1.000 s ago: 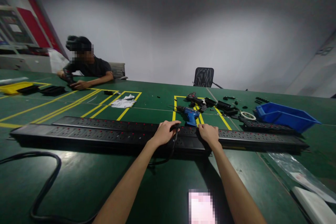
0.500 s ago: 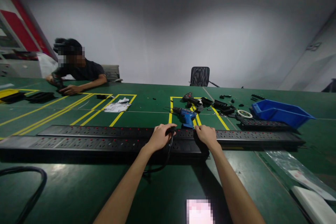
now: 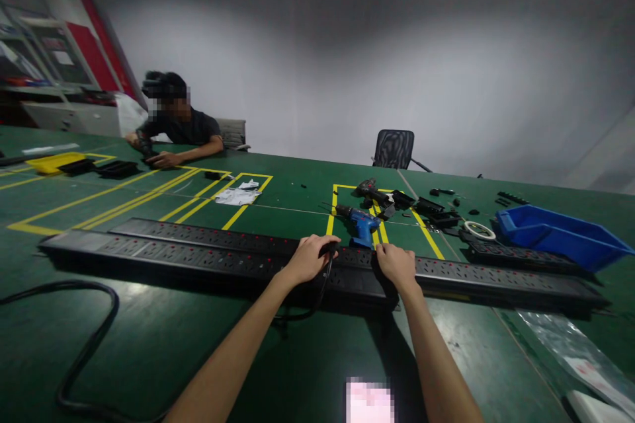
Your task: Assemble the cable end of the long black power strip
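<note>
Two long black socket strips lie side by side across the green table. My left hand [image 3: 308, 260] is closed on a black plug [image 3: 329, 248] whose cable [image 3: 323, 287] hangs down over the near strip [image 3: 198, 266]. My right hand [image 3: 397, 263] has its fingers curled round the right end of that near strip. Behind it the far strip [image 3: 496, 277] runs on to the right. A blue drill [image 3: 363, 226] lies just beyond the strips, between my hands.
Across the table at the left a person [image 3: 186, 129] works with a dark tool. To the right are a blue bin [image 3: 560, 231], a tape roll [image 3: 479, 230], black parts and a plastic bag [image 3: 570, 344]. A thick cable [image 3: 94, 337] curves at near left.
The view has turned to the left, showing more of the left end of the strips and the shelves. My hands keep the same hold on the plug and the strip.
</note>
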Available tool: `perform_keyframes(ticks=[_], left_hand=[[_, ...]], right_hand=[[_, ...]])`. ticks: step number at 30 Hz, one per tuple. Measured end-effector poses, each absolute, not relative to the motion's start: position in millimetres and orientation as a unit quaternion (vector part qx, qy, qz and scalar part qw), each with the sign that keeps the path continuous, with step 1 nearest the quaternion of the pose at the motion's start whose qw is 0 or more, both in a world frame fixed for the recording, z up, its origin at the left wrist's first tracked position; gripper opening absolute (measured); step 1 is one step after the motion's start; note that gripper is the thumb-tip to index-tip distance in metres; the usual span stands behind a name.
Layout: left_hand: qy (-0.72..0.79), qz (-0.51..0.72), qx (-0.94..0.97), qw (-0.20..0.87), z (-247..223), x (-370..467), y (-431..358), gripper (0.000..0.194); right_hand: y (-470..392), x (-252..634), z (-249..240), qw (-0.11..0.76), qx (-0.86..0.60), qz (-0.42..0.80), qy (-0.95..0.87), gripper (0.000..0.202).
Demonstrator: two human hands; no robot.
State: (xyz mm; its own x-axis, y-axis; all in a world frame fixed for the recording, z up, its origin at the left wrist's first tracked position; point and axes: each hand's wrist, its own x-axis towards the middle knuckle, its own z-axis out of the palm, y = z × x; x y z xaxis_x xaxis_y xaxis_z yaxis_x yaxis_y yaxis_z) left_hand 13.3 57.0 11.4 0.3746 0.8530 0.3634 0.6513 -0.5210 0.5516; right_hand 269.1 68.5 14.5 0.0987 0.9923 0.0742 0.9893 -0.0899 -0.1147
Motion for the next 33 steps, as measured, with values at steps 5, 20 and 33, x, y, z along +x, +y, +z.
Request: perform_keyframes(ticks=[5, 20, 33], left_hand=[[0.477, 0.300, 0.812, 0.154, 16, 14, 54, 0.035], [0.479, 0.310, 0.813, 0.119, 9, 13, 54, 0.037], [0.496, 0.263, 0.824, 0.077, 14, 19, 39, 0.037]], right_hand=[[68, 268, 16, 0.063, -0.739, 0.017, -0.671, 0.052], [66, 265, 17, 0.066, -0.746, 0.018, -0.662, 0.047], [67, 266, 12, 0.085, -0.747, 0.009, -0.659, 0.049]])
